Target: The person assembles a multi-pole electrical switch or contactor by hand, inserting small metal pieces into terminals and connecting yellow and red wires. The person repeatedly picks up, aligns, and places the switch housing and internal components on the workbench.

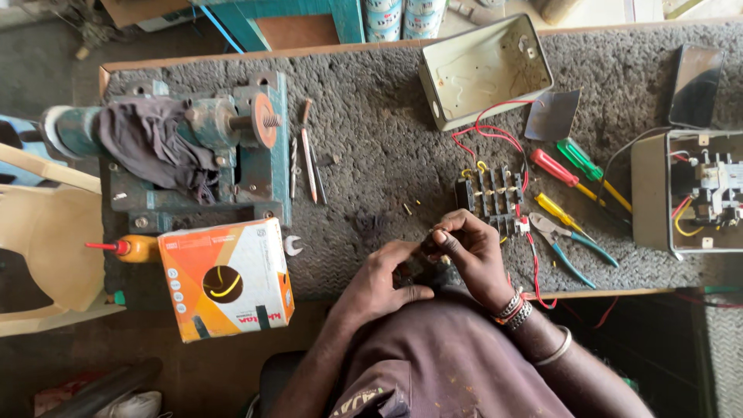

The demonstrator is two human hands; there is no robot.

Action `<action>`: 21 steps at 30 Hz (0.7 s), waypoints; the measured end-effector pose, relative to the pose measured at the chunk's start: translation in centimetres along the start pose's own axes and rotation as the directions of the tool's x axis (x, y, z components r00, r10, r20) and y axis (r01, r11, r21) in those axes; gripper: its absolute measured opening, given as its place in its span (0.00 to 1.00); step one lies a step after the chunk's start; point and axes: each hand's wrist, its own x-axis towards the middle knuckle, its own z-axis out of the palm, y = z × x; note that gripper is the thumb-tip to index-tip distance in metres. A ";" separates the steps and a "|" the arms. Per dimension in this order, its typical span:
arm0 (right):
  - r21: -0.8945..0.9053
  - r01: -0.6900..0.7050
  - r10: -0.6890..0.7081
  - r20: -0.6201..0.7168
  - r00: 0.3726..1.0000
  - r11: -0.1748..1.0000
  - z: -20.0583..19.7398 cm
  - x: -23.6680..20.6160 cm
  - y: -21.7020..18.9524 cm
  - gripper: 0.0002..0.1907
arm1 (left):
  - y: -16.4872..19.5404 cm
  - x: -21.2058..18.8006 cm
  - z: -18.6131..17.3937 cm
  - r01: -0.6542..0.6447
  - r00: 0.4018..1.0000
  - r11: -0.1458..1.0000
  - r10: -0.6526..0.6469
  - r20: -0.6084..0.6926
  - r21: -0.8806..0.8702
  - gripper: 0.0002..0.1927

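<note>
We are at the fiddly stage of the wiring job: our left hand [383,282] and right hand [468,251] meet at the near edge of the bench [371,139], both grips pinched shut on a small dark part [430,241] too tiny to identify. The black terminal block [493,197] with red wires [495,135] sits at one o'clock, just beside our right hand. Pliers [569,240] lie at three o'clock. Next, we judge, comes steady fingertip alignment.

Orange wire box [226,279], pliers [569,241], screwdrivers [569,172]
</note>
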 end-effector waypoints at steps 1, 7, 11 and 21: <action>-0.040 0.057 -0.056 0.009 0.998 0.998 -0.1 -0.2 0.1 0.04 | -0.1 0.0 0.2 0.060 0.998 0.998 -0.060 0.026 0.032 0.34; -0.072 0.193 -0.200 -0.094 0.975 0.978 -2.1 -1.5 0.5 0.03 | -0.9 0.5 2.3 0.406 0.901 0.893 -0.427 0.081 0.193 0.28; -0.087 0.215 -0.222 -0.081 0.972 0.973 -3.6 -2.2 0.5 0.03 | -1.1 0.2 2.3 0.427 0.903 0.902 -0.429 0.017 0.061 0.25; -0.552 0.521 -0.411 0.320 0.854 0.651 0.6 -3.6 -2.8 0.13 | 3.9 1.7 1.8 -0.120 0.931 0.502 -0.242 -0.272 -0.857 0.24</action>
